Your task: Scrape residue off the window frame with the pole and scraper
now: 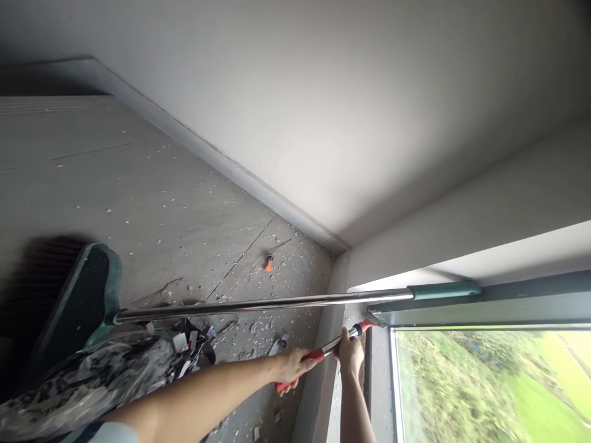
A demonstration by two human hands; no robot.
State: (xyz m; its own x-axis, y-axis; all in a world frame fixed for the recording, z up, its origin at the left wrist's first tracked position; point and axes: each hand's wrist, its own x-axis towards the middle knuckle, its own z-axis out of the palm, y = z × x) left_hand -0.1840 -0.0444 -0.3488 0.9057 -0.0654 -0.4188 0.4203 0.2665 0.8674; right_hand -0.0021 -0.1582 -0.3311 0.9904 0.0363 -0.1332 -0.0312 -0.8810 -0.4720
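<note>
Both hands point(290, 365) point(352, 354): fingers point(345, 335) curled closed rnd red-hndl tool point(331, 347).

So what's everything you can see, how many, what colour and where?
Scraper: one, red and silver, in both hands
Broom: one, green and silver, left to right
Plastic bag: probably one, clear, lower left
Small object: one, orange, on the floor
Crumbs: uncountable, mostly pale, floor
Floor: one, grey, left side
Skirting board: at least one, grey, wall's foot
Walls: two, pale grey, top and right
Window: one, grey frame, lower right
Sleeve: one, light blue, bottom left
Forearms: two, bare, bottom
Left hand: one, bare, red handle
Right hand: one, bare, silver shaft
</note>
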